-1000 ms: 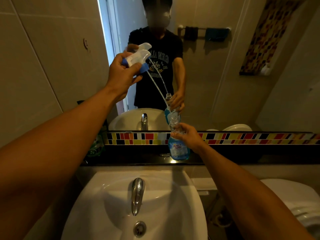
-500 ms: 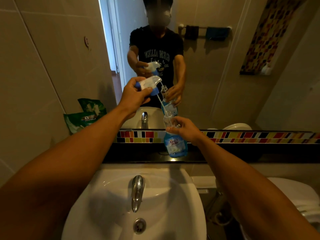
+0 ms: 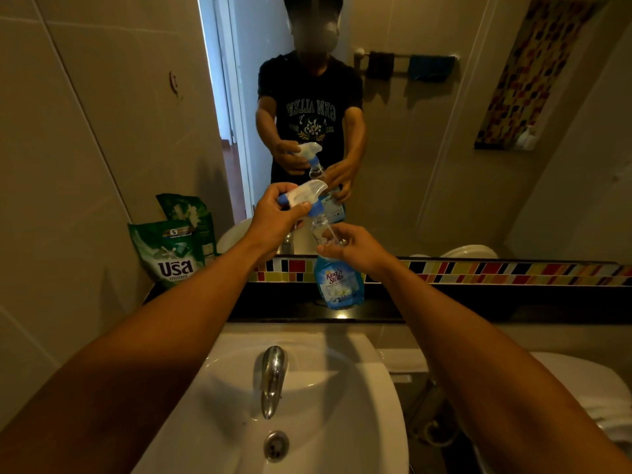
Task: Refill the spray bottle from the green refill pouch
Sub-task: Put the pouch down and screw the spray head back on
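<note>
A clear spray bottle (image 3: 338,285) with blue liquid and a blue label stands on the black ledge below the mirror. My right hand (image 3: 355,248) grips its neck. My left hand (image 3: 277,217) holds the white and blue trigger head (image 3: 304,196) right over the bottle's mouth, with its tube down inside the neck. The green refill pouch (image 3: 167,254) leans upright against the left wall on the same ledge, apart from both hands.
A white sink (image 3: 307,439) with a chrome tap (image 3: 272,378) lies below the ledge. A coloured tile strip (image 3: 478,271) runs under the mirror. The white toilet tank (image 3: 588,388) sits at the lower right. The mirror shows my reflection.
My left hand has brought the trigger head down from high above, sliding its tube into the bottle. The view has shifted, bringing the green pouch into sight.
</note>
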`<state>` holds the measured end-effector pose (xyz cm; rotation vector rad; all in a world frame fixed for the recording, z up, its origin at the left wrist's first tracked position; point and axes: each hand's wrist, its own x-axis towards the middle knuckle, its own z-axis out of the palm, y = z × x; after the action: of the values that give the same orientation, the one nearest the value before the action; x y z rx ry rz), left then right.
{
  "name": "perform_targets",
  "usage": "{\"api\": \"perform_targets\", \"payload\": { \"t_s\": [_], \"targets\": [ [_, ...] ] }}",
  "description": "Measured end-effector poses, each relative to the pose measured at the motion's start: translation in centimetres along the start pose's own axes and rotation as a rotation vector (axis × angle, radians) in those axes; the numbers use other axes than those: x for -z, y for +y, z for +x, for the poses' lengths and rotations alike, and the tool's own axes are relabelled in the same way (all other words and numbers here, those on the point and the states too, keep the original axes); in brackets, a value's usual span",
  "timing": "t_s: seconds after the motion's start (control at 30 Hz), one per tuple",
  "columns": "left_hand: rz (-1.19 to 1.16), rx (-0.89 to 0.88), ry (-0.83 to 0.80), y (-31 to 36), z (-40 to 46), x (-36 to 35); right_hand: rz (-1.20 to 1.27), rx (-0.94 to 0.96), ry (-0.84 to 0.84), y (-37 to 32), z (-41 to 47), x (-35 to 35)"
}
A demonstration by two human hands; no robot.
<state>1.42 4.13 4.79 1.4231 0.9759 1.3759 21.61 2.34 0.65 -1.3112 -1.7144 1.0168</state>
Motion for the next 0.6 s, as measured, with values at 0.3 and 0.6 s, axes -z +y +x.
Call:
{"api": "perform_targets", "payload": {
  "t_s": [0.3,0.6],
  "targets": [
    [0.124,0.027,0.011,0.1,-0.4,0.3,-0.044,-0.007,-0.019,-0.8,-0.5,-0.4],
    [0.164,0.046,0.056,0.3,-1.2,-0.6,-0.103,-0.013,-0.029,-1.9,-1.1,-0.5]
  ]
}}
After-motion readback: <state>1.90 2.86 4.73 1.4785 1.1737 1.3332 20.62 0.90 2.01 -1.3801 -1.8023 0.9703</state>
